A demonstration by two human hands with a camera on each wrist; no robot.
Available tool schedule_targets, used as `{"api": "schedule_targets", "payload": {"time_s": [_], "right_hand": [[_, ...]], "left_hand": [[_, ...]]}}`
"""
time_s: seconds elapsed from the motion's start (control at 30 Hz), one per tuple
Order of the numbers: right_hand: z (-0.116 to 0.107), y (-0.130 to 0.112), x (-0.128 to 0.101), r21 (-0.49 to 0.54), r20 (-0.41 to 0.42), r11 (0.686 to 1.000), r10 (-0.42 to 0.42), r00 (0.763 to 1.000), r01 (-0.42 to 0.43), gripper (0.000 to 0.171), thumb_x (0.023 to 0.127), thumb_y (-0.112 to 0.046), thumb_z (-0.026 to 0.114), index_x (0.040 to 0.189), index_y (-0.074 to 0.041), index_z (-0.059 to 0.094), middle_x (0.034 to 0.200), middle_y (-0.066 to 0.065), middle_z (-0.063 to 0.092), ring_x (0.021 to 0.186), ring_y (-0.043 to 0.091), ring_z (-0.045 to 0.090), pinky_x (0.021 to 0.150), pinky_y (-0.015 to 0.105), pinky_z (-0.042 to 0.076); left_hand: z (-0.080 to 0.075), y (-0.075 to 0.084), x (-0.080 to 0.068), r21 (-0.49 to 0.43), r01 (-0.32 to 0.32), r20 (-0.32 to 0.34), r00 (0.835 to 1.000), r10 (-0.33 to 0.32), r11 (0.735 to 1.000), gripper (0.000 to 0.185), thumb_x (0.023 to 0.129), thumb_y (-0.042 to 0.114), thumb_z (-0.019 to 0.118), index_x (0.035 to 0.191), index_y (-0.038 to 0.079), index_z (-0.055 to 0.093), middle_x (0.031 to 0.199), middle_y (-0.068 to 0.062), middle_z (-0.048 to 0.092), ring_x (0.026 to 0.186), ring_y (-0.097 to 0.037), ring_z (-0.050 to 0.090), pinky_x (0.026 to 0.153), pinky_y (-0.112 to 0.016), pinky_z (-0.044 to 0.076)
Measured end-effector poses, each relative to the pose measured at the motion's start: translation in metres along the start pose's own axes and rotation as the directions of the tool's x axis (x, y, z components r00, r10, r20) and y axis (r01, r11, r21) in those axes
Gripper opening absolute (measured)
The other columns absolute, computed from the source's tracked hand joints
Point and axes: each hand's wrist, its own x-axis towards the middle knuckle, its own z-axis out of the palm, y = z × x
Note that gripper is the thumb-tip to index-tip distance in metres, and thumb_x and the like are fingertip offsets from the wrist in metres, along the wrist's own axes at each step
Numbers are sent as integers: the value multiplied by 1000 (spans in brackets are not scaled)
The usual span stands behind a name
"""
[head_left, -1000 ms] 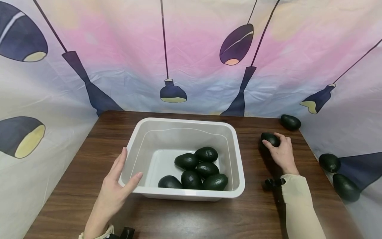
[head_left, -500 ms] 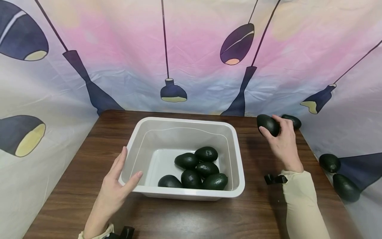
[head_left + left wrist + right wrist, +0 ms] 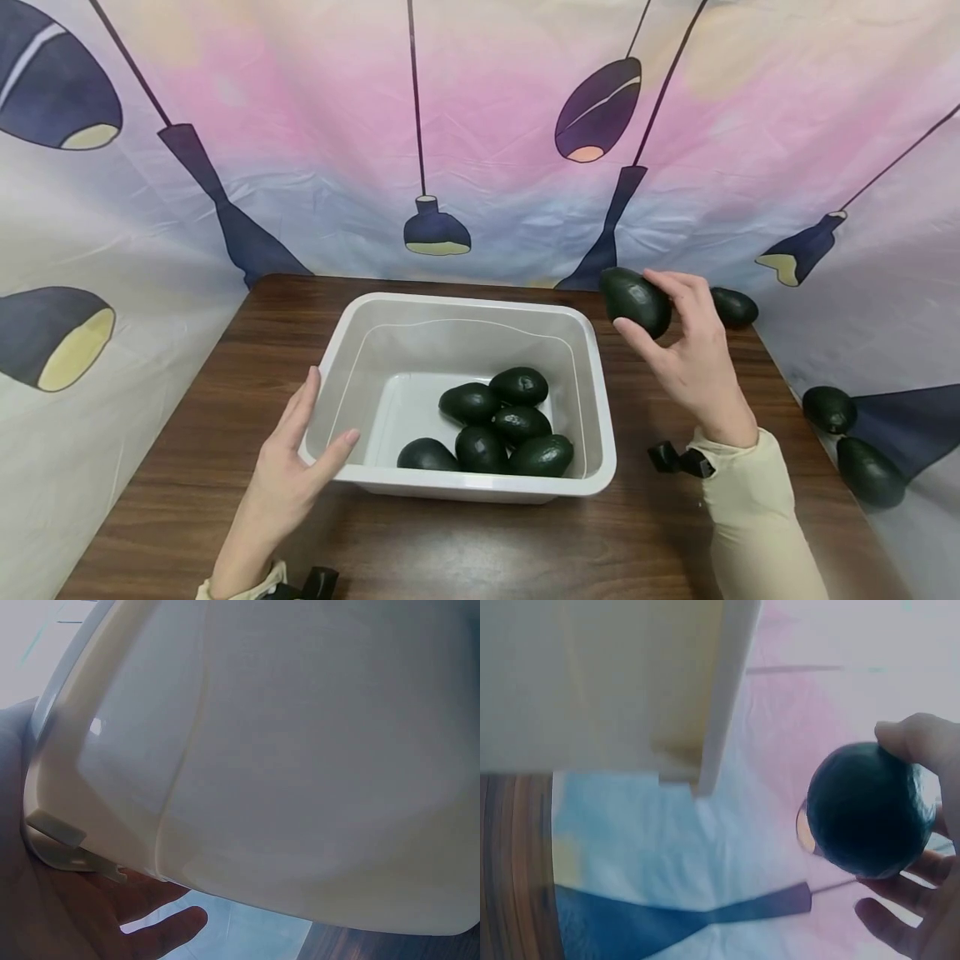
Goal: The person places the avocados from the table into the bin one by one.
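Observation:
My right hand (image 3: pixel 697 350) holds a dark green avocado (image 3: pixel 636 302) between thumb and fingers, above the table just right of the tub's back corner. In the right wrist view, the same avocado (image 3: pixel 871 810) shows its rounded end, with the thumb on one side and the fingers on the other. A pale grey plastic tub (image 3: pixel 450 477) stands mid-table with several avocados (image 3: pixel 480 450) lying inside, mostly toward its right half. At the tub's front left corner, my left hand (image 3: pixel 288 471) rests with straight fingers along the outer side and the thumb by the front rim.
One avocado (image 3: pixel 735 307) lies at the table's back right corner, behind the right hand. Two more avocados (image 3: pixel 870 472) lie along the right edge. A printed cloth with lamp shapes (image 3: pixel 495 125) hangs behind and beside the wooden table (image 3: pixel 480 550).
My right hand has lifted the avocado off the table and carried it left toward the tub. The left hand and the tub have stayed in place.

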Motion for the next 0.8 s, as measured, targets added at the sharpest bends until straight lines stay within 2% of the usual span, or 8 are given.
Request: {"api": "schedule_targets", "payload": {"time_s": [0.23,0.5,0.8], "right_hand": [[10,-11,0,62,44,996,-69,997,66,63,78,-13,81,136,-8,56,129,11,51,115,25,49,90,23,39],[18,-15,-1,72,74,994,-93,993,88,61,81,-19,79,136,-9,56,128,11,52,114,23,51,88,22,41],[26,-26,-3,117,99,989,-104,990,92,69,71,-9,85,134,-9,57,129,9,52,117,23,50,92,23,40]], "left_hand": [[1,-1,0,-3,0,3,1000,0,1000,85,87,9,72,155,27,24,153,-9,34,123,-25,43,93,-5,30],[1,-1,-1,1,5,-1,1000,-5,1000,86,87,10,73,155,28,24,153,-9,34,126,-24,42,94,-5,29],[1,-1,0,-9,-5,-12,1000,5,1000,87,86,8,73,154,29,25,153,-7,35,127,-15,41,94,-5,30]]}}
